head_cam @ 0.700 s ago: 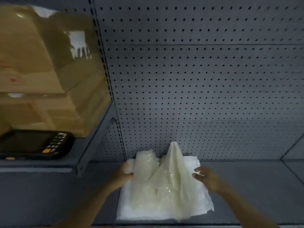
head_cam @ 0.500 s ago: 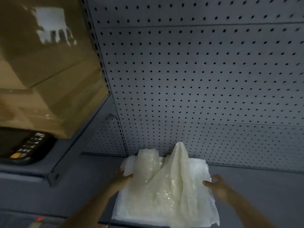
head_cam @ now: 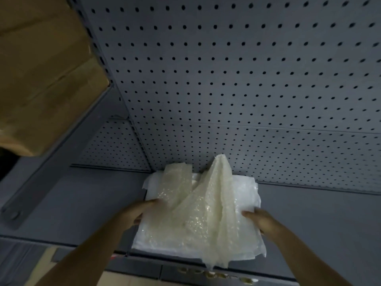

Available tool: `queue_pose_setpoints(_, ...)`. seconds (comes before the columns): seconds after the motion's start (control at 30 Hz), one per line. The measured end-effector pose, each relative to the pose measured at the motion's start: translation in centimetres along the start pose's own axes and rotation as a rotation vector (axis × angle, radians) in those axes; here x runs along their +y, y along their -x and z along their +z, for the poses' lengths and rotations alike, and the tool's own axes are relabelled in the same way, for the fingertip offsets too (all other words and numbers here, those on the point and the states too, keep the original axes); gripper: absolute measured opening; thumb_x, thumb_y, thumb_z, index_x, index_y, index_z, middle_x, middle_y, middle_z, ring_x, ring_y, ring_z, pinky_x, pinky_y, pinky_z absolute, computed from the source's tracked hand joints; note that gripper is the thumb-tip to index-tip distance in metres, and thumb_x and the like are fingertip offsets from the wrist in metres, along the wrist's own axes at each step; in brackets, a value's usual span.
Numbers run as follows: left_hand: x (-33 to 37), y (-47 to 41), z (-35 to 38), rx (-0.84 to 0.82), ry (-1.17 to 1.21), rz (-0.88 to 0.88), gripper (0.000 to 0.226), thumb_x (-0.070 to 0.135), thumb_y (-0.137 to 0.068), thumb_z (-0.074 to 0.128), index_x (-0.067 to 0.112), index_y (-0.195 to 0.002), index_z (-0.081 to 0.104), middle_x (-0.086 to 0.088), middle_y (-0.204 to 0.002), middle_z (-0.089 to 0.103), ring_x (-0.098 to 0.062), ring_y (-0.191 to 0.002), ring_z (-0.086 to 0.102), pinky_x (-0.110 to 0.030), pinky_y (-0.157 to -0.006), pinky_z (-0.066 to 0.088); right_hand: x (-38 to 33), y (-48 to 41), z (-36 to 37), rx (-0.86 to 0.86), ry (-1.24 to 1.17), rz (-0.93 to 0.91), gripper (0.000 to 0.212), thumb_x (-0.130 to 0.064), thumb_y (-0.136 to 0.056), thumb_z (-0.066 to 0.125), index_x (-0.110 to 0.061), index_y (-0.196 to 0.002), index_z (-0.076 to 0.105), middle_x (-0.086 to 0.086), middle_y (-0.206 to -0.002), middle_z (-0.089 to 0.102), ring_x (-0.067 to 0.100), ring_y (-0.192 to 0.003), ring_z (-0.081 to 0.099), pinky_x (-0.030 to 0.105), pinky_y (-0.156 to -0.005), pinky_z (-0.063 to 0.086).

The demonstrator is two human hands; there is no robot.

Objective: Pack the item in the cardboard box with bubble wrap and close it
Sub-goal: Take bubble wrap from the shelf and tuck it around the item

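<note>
A stack of white and cream bubble wrap sheets (head_cam: 198,215) lies on a grey metal shelf (head_cam: 321,223), with crumpled top sheets rising to a peak against the back panel. My left hand (head_cam: 136,211) grips the stack's left edge, thumb on top. My right hand (head_cam: 259,221) holds the right edge, fingers curled around it. Large cardboard boxes (head_cam: 39,75) sit on a higher shelf at the upper left. The item for packing is not visible.
A grey pegboard back panel (head_cam: 247,79) stands directly behind the stack. A slanted shelf bracket (head_cam: 41,178) runs down at the left. Below the shelf's front edge, small pale objects (head_cam: 214,274) and a brown surface (head_cam: 49,263) show.
The camera has tilted down and moved closer. Both hands have slid down the sides of the bubble wrap stack and closed on its edges. The black handheld device has left the view.
</note>
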State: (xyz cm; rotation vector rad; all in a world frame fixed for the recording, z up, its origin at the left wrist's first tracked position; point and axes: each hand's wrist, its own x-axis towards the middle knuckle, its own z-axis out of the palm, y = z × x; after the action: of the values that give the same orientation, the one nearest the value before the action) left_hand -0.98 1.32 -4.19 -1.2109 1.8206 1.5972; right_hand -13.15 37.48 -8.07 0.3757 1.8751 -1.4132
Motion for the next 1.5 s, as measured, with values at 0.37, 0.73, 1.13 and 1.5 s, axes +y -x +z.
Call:
queue_pose_setpoints(0.37, 1.4, 1.8, 2.7, -0.248, 0.121, 0.18, 0.089, 0.048, -0.042, 0.09, 0.008, -0.118, 0.065, -0.013, -0.118, 0.069, -0.028, -0.113, 0.062, -0.046, -0.104, 0.046, -0.9, 3.2, -1.4, 0.21, 0.118, -0.047, 0.057, -0.013, -0.085, 0.066, -0.004, -0.136, 0.042, 0.019, -0.136, 0.048, 0.038, -0.118, 0.051, 0.044, -0.1, 0.041)
queue_pose_setpoints(0.73, 6.3, 6.7, 13.7, -0.379, -0.151, 0.315, 0.054, 0.036, -0.073, 0.079, 0.018, -0.121, 0.063, -0.008, -0.115, 0.071, -0.027, -0.108, 0.065, -0.049, -0.101, 0.048, 5.3, 4.7, -14.1, 0.285, 0.104, -0.11, 0.088, -0.064, -0.06, 0.058, -0.005, -0.125, 0.053, 0.017, -0.129, 0.057, 0.035, -0.111, 0.058, 0.051, -0.101, 0.045)
queue_pose_setpoints(1.13, 8.6, 13.5, 34.7, -0.387, -0.333, 0.348, 0.046, 0.037, -0.076, 0.077, 0.021, -0.116, 0.063, -0.003, -0.113, 0.07, -0.023, -0.105, 0.064, -0.044, -0.097, 0.048, 7.4, 17.1, -30.7, 0.439, 0.122, -0.106, 0.041, -0.027, -0.098, 0.041, 0.002, -0.127, 0.046, 0.017, -0.128, 0.05, 0.031, -0.113, 0.05, 0.031, -0.087, 0.035)
queue_pose_setpoints(1.5, 10.9, 17.0, 54.9, -0.456, -0.373, 0.39, 0.042, 0.037, -0.084, 0.068, 0.022, -0.122, 0.059, -0.001, -0.114, 0.069, -0.019, -0.104, 0.064, -0.036, -0.088, 0.053, 10.9, 17.8, -48.3, 0.538, 0.169, -0.07, 0.042, -0.026, -0.099, 0.036, 0.004, -0.128, 0.045, 0.023, -0.135, 0.047, 0.037, -0.12, 0.047, 0.044, -0.105, 0.036)
